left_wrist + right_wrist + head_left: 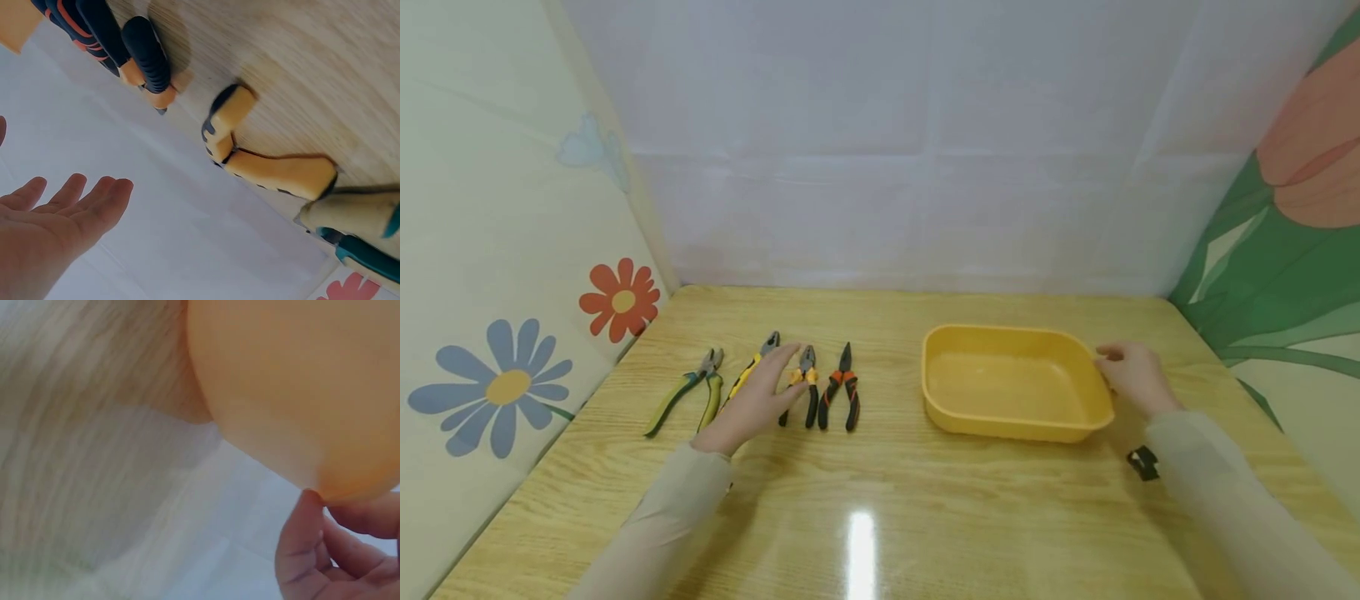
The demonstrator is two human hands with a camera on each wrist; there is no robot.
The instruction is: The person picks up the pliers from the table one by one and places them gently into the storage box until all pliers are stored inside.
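Over the pliers on the left, my left hand (pixel 758 410) hovers with its fingers extended and holds nothing. It partly covers the yellow-and-black pliers (pixel 770 342), whose handles show in the left wrist view. To their left lie diagonal cutters with green handles (pixel 668 408). Orange-and-black combination pliers (pixel 812 403) and red-and-black needle-nose pliers (pixel 852 403) lie to the right of the hand. My right hand (pixel 1138 379) pinches the right rim of a yellow plastic tray (pixel 1015 430) between thumb and forefinger, clearest in the right wrist view. Nothing lies in the tray.
The wooden table (pixel 955 517) meets a white cloth backdrop (pixel 880 208) at its far edge. Flower-printed cloth (pixel 460 250) borders the left side, and a tulip print (pixel 1300 275) the right. A small black object (pixel 1144 463) shows beside the right sleeve.
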